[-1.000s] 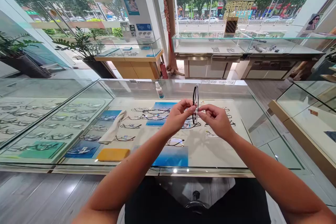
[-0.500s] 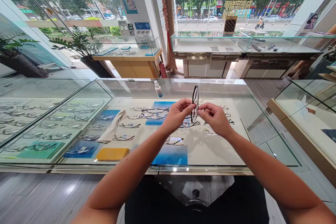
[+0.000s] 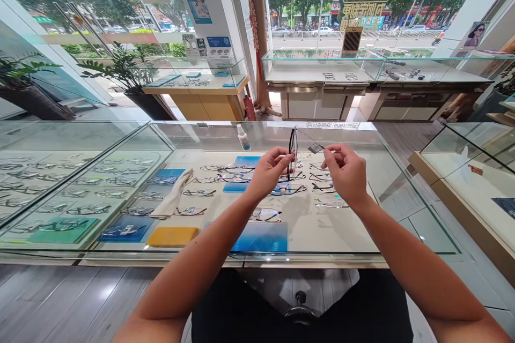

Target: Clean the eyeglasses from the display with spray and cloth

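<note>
My left hand (image 3: 270, 170) pinches a pair of eyeglasses (image 3: 290, 144) by the front, above the glass counter. The dark-rimmed front stands upright, seen nearly edge-on. A thin temple reaches from its top toward my right hand (image 3: 346, 172), whose closed fingers grip the far end. Beside those fingertips a small grey tag (image 3: 316, 147) hangs near the temple. Below my hands, several other glasses (image 3: 287, 189) lie on the white display surface under the glass. Fingers hide part of the held front.
On the glass counter (image 3: 322, 260) are a small spray bottle (image 3: 243, 138), a beige cloth (image 3: 174, 195) and a yellow glasses case (image 3: 172, 236). Another glass showcase (image 3: 426, 153) stands at the right. Behind are more display cabinets (image 3: 201, 94) and potted plants (image 3: 139, 77).
My right hand has moved right, away from the glasses' front, and now grips a temple end with the tag showing. My left hand has shifted slightly left with the glasses.
</note>
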`<act>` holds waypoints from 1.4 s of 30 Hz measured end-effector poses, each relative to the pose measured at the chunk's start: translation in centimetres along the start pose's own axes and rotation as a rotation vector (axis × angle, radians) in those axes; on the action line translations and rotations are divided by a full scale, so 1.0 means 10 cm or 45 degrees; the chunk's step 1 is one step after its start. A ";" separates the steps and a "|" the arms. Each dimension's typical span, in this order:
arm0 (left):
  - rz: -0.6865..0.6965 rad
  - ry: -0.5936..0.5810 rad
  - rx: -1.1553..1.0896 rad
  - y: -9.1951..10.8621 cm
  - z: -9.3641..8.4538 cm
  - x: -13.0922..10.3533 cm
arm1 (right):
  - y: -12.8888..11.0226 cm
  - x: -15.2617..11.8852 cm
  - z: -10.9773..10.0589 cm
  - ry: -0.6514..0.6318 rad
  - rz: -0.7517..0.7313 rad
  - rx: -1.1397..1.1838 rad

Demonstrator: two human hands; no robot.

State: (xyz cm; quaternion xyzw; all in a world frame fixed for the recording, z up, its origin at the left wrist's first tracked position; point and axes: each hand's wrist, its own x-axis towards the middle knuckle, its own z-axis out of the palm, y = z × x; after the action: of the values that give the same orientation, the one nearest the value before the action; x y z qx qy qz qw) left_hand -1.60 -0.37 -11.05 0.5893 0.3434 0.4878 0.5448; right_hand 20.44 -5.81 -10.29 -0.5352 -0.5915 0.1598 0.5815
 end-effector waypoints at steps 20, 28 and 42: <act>-0.018 -0.063 0.045 0.04 0.01 -0.04 | 0.04 -0.02 0.05 0.057 -0.295 -0.150; -0.024 -0.147 0.083 0.08 0.08 -0.13 | 0.10 -0.16 0.22 0.001 -0.376 -0.190; -0.018 -0.063 -0.016 0.06 0.10 -0.12 | 0.09 -0.17 0.21 -0.027 -0.326 -0.275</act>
State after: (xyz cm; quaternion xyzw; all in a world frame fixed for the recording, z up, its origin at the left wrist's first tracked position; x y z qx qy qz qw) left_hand -1.13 -1.92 -10.62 0.5953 0.3309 0.4713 0.5604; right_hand 18.63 -5.92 -12.47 -0.5133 -0.6748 0.0256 0.5297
